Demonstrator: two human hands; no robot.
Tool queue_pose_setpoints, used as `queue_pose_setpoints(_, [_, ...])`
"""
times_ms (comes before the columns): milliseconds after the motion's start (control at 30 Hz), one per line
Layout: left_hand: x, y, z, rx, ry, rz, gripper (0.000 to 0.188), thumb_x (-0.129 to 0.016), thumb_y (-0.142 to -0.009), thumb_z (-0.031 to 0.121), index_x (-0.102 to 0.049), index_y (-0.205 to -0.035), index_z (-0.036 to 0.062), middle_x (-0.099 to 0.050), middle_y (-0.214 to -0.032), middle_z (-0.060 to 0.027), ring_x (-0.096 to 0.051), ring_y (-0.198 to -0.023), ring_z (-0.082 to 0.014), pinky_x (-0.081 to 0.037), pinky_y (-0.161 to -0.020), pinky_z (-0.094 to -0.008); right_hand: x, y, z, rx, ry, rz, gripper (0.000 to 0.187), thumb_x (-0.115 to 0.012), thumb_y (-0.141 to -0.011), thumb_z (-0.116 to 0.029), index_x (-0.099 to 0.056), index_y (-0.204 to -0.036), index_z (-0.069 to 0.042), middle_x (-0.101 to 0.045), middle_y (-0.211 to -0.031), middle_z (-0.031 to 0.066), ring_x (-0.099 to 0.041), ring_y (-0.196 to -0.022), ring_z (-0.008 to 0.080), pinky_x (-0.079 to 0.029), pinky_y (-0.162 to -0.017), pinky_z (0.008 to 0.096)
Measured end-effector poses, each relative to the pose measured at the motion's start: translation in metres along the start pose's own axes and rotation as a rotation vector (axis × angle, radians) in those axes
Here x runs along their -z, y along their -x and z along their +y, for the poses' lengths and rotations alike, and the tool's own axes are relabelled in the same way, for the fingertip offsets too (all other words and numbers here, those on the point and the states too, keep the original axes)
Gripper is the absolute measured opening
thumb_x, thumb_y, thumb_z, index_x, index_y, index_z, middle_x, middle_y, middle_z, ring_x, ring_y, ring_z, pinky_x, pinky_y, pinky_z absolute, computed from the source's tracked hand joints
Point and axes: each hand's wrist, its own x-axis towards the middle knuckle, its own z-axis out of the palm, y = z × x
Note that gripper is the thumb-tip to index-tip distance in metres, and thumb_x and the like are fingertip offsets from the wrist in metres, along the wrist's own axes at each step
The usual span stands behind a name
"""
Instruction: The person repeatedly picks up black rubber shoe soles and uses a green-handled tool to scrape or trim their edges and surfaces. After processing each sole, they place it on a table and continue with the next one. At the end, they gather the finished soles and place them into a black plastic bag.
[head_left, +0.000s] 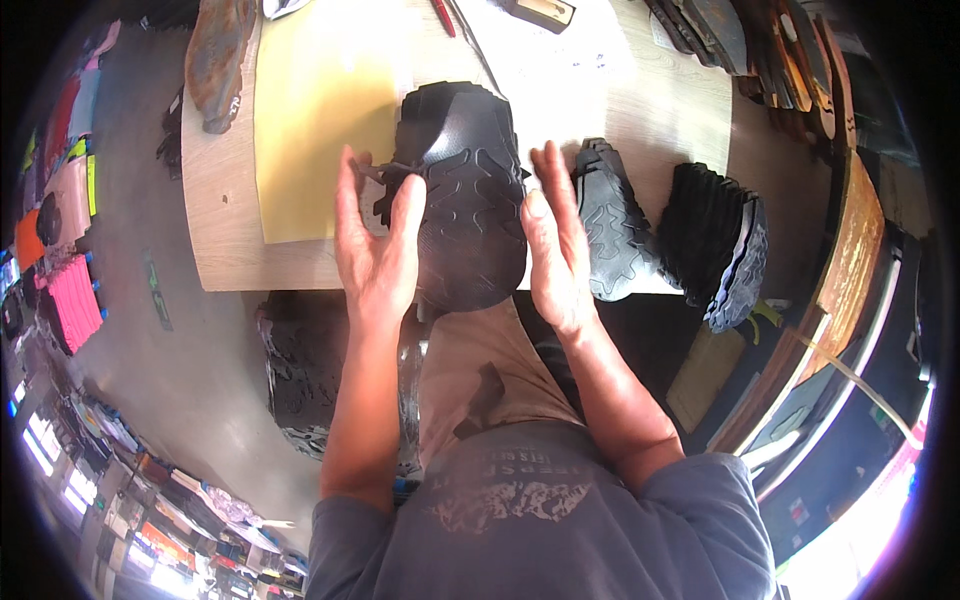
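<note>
Between my two hands lies a stack of black rubber shoe soles (pixel 472 215) with a raised tread pattern, at the table's front edge. My left hand (pixel 375 260) is along its left side, fingers stretched out and thumb at the edge of the top sole. Dark edges of soles jut out between that thumb and the fingers. My right hand (pixel 558 265) stands at the right side, its fingers straight and its thumb touching or very near the edge. Right of it lies another stack of soles (pixel 608 230), with a further fanned bundle of soles (pixel 710 225) beyond.
The stacks lie on a pale wood table (pixel 225 230) with a yellow sheet (pixel 300 180). A rusty sole-shaped plate (pixel 214 70) is at the left, a red pen (pixel 443 17) at the back. More dark pieces (pixel 710 30) stand at the back right. A wooden board (pixel 850 240) is at the right.
</note>
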Motion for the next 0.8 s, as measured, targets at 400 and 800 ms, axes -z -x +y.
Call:
queue_pose_setpoints(400, [-0.002, 0.001, 0.0, 0.265, 0.431, 0.069, 0.048, -0.063, -0.103, 0.031, -0.054, -0.138, -0.0014, -0.062, -0.134, -0.0115, -0.062, -0.118, -0.0216, -0.053, -0.099, -0.034, -0.009, -0.03, -0.008, -0.014, -0.141, -0.224, 0.086, -0.056, -0.104, -0.042, -0.011, -0.162, 0.003, -0.023, -0.163, 0.0325, -0.024, -0.154, 0.04, -0.022, -0.125, 0.044])
queue_pose_setpoints(800, [0.025, 0.022, -0.022, 0.107, 0.404, 0.091, 0.067, -0.057, -0.106, 0.034, -0.033, -0.157, -0.0025, -0.042, -0.155, -0.018, -0.041, -0.142, -0.0276, -0.03, -0.12, -0.0424, 0.117, -0.003, 0.055, -0.109, 1.008, 0.098, 0.09, -0.081, -0.081, -0.044, -0.046, -0.143, 0.011, -0.05, -0.141, 0.0311, -0.048, -0.134, 0.0443, -0.042, -0.114, 0.0476])
